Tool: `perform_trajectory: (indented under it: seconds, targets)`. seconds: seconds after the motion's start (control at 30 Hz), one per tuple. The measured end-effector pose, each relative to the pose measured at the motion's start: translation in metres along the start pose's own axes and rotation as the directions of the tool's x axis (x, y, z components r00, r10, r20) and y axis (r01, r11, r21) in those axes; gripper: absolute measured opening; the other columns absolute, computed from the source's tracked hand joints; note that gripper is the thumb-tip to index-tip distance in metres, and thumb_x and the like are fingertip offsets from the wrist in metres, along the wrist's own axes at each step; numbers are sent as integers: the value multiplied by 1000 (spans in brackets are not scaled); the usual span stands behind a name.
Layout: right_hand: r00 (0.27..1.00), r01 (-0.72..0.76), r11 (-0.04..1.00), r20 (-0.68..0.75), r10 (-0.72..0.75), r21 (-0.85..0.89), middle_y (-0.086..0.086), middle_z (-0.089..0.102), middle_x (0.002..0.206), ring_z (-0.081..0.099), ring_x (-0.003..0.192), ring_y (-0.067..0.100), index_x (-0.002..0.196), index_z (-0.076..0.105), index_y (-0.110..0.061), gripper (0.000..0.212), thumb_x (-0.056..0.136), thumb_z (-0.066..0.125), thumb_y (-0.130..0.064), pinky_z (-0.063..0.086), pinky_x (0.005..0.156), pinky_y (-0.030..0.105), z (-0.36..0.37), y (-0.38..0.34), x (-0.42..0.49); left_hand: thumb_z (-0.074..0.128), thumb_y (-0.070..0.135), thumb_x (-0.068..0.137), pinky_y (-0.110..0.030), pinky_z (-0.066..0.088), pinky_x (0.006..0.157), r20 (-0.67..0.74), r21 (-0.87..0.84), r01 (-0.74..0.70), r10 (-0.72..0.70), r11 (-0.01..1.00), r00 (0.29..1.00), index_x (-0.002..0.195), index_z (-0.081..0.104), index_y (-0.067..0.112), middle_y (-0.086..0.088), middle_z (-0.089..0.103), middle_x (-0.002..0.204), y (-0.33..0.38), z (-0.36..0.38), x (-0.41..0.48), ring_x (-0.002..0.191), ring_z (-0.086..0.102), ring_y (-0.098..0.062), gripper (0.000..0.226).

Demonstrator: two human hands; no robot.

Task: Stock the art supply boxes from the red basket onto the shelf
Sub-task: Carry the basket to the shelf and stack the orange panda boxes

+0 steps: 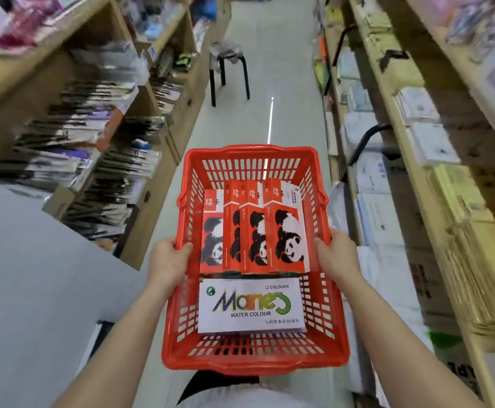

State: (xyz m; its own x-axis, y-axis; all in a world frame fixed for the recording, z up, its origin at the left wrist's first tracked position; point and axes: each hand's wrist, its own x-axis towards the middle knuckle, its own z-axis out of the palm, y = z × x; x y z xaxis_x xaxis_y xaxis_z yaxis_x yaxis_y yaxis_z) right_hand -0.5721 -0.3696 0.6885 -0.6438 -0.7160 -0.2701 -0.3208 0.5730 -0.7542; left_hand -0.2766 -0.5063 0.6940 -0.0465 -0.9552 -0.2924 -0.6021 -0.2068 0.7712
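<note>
Both forearms (122, 343) reach forward from the bottom edge, and between them I carry the red plastic slatted basket (255, 368) over the pale aisle floor (240, 119). My left hand (169, 260) grips its left rim, thumb hooked over into the basket. My right hand (336, 254) clasps the right rim the same way.

Inside, a flat white cardboard box (249, 307) printed "Water Colour, 12 Colours" lies at the near end. Just beyond it, four red-and-white cardboard boxes with a panda picture (289, 237) are packed side by side, their edges overlapping.

Left wooden shelving (64, 128) holds blurred packets. Right wooden shelving (417, 142) holds stacks of paper pads. A black stool (228, 72) stands well down the aisle.
</note>
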Motion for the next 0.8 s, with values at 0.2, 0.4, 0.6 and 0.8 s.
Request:
perform_trajectory:
  seconds: [0.2,0.4,0.6,0.8]
  targets:
    - [998,-63,998,-32,63,8,-7,71,75,67,68,12,80,65,-22,16,91,55,-29,47,55,25,18,-82,170,64,17,90,-23,43,47,-11,-9,-38,38,999,999,68,66,24,9,69,57,81,25,176,50,66,-6,23]
    - [996,-83,995,-27,84,47,5,76,86,73,77,24,83,63,-23,13,93,56,-25,61,72,43,29,-178,323,63,15,92,-22,42,45,-1,-39,-59,59,997,998,78,70,22,8,70,57,173,26,340,45,65,-5,17]
    - [998,-55,994,-8,56,96,5,77,87,74,77,27,81,63,-23,14,93,57,-24,61,75,49,45,-250,498,61,12,95,-14,40,36,-2,-81,-73,73,994,997,85,72,16,10,67,51,254,51,506,44,65,-4,15]
    - [999,-36,996,31,33,84,6,76,88,74,79,28,76,57,-30,21,95,59,-22,60,79,51,60,-312,688,62,14,95,-21,44,45,-49,-80,-28,24,996,999,87,73,16,7,71,60,334,92,676,46,65,-7,13]
